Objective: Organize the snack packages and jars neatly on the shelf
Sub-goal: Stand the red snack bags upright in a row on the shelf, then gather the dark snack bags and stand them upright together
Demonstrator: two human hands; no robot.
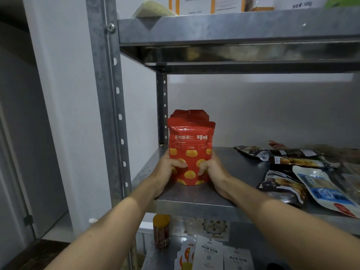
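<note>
A stack of red pouches (pixel 190 151) is held upright at the left end of the middle shelf (pixel 224 195), close to the rear post. The long axis is vertical. The sealed tops point up, the bases are set on the steel, and the printed front is turned toward the camera. Several tops are seen staggered behind the front pouch; how many are gripped together cannot be told.

The stack is clasped from both sides. The left hand (pixel 167 169) is curled round the left edge, with the thumb laid across the front. The right hand (pixel 213 170) is curled round the right edge, with bent digits pressed into the front.

On the front pouch, 熟制板栗仁 is printed in thin white characters, and the brand 百草味 beside it in bolder ones. The line beneath is too small to be read. Yellow rounded shapes are scattered over the lower half.

Further right on the same shelf, well apart from the stack, dark pouches (pixel 251 152) are laid flat. A white and blue pouch (pixel 327 190) is laid flat near the front edge, its writing blurred.

On the shelf below, a jar (pixel 161 231) with an orange lid stands upright. White sachets (pixel 209 254) are spread beside it, their blue writing not legible. On the top shelf, orange-edged boxes (pixel 192 5) are stood, and "300g" can just be made out on a white pack (pixel 302 4).
</note>
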